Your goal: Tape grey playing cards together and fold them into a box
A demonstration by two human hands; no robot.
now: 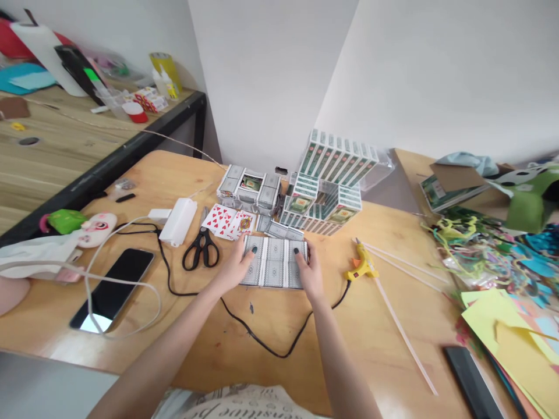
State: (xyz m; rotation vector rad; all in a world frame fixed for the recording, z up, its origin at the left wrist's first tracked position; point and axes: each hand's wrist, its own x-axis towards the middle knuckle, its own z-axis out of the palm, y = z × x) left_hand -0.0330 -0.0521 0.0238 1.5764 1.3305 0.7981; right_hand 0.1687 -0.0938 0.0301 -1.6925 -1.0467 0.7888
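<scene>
Between my two hands is a block of playing cards (274,263), backs up, laid as three columns side by side. My left hand (238,262) closes on its left edge, thumb on top. On the right edge, my right hand (309,269) grips the same way. Just behind the block lie loose face-down cards (283,230). Face-up cards (227,221), mostly hearts, are spread to the left of these. Farther back stands a built-up card structure (248,189), with stacked green-and-white card boxes (323,203) beside it.
Black scissors (201,247) and a white power adapter (179,221) lie left, near a phone (112,290). A yellow glue gun (361,265) rests right with glue sticks (406,334); its black cord (279,355) loops in front of me. Coloured paper (502,331) lies far right.
</scene>
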